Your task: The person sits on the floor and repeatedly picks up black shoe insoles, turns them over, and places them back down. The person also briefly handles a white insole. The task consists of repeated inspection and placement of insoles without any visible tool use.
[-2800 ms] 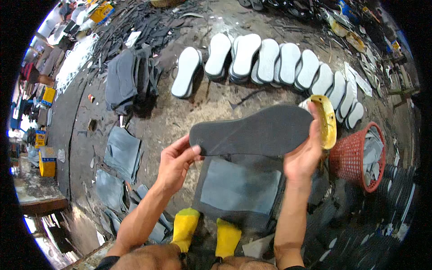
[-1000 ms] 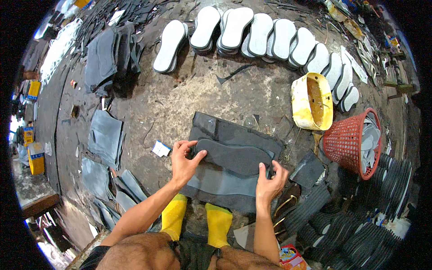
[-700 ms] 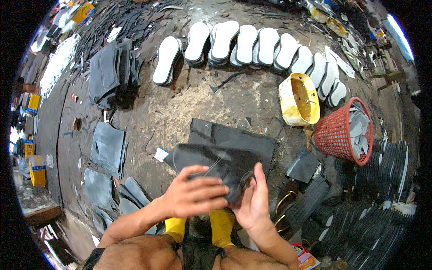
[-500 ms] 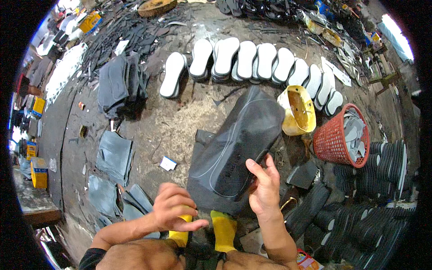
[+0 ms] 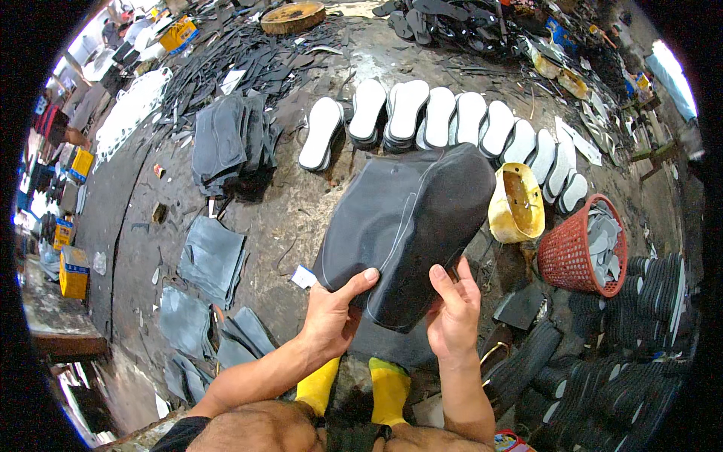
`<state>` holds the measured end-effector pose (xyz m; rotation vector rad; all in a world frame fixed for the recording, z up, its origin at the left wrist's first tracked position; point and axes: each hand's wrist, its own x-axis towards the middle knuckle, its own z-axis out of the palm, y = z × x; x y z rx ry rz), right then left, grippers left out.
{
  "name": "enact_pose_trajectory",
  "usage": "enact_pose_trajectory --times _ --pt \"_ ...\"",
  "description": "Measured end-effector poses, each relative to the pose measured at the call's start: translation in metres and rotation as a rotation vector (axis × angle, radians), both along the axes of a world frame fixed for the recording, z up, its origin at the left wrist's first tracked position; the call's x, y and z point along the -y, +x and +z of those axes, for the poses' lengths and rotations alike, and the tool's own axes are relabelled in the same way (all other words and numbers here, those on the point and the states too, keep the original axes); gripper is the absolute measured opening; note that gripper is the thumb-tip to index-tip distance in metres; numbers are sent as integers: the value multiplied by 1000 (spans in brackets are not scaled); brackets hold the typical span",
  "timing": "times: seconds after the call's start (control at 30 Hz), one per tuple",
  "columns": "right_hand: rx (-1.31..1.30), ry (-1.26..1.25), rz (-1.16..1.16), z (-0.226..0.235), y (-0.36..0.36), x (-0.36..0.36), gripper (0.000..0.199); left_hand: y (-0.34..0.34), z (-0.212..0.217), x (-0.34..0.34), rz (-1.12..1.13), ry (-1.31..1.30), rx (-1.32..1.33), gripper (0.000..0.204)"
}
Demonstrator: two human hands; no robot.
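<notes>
A bendy black rubber sheet (image 5: 444, 215), marked with pale curved sole outlines, is held up in front of me with a fold down its length. My left hand (image 5: 330, 315) is closed on its near left edge, thumb on top. My right hand (image 5: 455, 315) grips the near right edge, thumb up and fingers behind. Under it, by my yellow socks (image 5: 388, 395), lies another dark sheet (image 5: 382, 343). Past the far edge stands a curved row of stacked soles with white tops (image 5: 320, 134). The fingertips of both hands are partly hidden behind the sheet.
To the right are a cut yellow plastic container (image 5: 516, 202), a red basket (image 5: 566, 255) of grey scraps and stacked dark soles (image 5: 651, 305). Grey sheets (image 5: 212, 252) and a black sheet pile (image 5: 220, 143) lie left. Black offcuts and a round wooden block (image 5: 293, 17) sit farther off.
My left hand, free beside the sheet before, has taken hold of its near left edge. The sheet has risen and opened out wider to the left. My right hand still grips it.
</notes>
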<state>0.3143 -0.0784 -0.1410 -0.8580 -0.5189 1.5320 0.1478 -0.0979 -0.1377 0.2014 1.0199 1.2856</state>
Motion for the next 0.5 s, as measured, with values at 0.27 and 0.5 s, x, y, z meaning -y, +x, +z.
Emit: enact_pose_trajectory --times 0.27,0.5 --pt "119 -28 68 0 4 6 43 -13 -28 9 -38 -113 36 29" --pt "804 -9 -219 -2 15 32 63 -8 -58 42 -320 520 -802 103"
